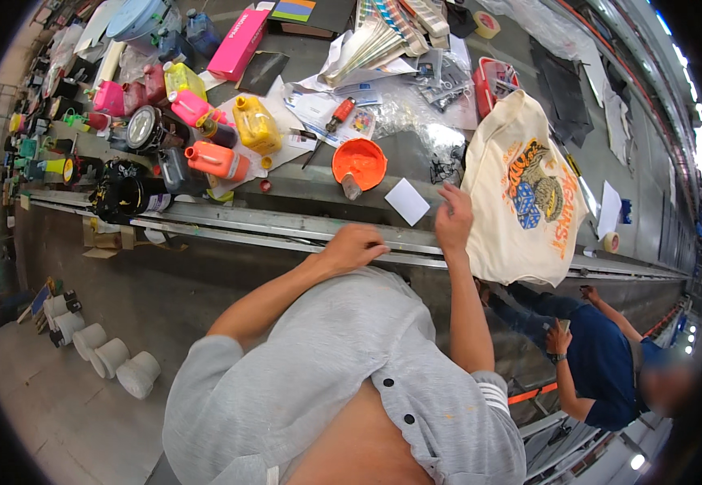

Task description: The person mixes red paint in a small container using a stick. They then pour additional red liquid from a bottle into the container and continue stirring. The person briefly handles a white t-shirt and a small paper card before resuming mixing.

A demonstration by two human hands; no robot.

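Note:
My left hand (354, 247) hovers by the metal front rail (286, 229) of the table, fingers loosely curled, with nothing visible in it. My right hand (454, 218) is raised at the table edge, its fingers bent and slightly apart, and no held thing shows. Close to it lies a small white paper square (407, 201). Right of that hand, a cream cloth garment (492, 174) with an orange, blue and dark print hangs partly over the edge. An open tub of orange ink (359, 158) stands beyond my left hand, a scraper-like tool (351, 187) leaning at its near rim.
Ink bottles, including a yellow jug (256, 125) and an orange bottle (217, 161), crowd the left. Fanned colour swatches (379, 44), papers and a red box (492, 85) lie farther back. White buckets (137, 373) stand on the floor. Another person (602, 368) is at lower right.

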